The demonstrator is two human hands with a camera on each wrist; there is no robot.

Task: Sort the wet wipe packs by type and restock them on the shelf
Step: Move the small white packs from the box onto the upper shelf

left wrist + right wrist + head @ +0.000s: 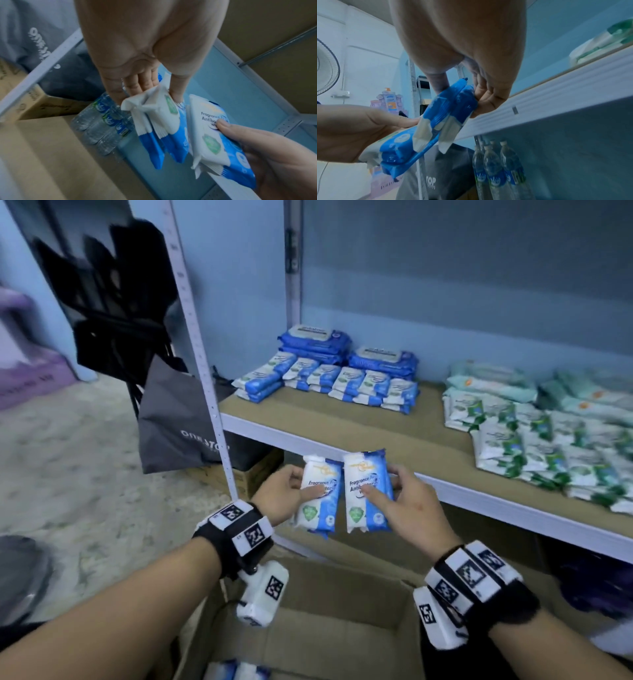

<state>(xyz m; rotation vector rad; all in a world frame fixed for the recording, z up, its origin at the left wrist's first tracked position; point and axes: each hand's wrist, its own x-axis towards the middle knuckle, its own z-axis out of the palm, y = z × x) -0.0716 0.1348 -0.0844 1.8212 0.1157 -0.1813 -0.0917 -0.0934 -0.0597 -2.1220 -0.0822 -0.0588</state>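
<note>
Below the shelf (394, 436), hands (284, 494) half-cover blue packs (368, 491).

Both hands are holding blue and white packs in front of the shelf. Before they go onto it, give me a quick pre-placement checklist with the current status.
1. Left hand grips its blue and white packs: ok.
2. Right hand grips its packs: ok.
3. Types match: both fronts read "Fragrance", same blue and white design as the small blue packs on the shelf: ok.
4. Free board in front of that blue group on the shelf: ok.
5. Green packs lie apart, to the right: ok.
6. Exact pack count per hand: cannot tell, edges overlap.
</note>
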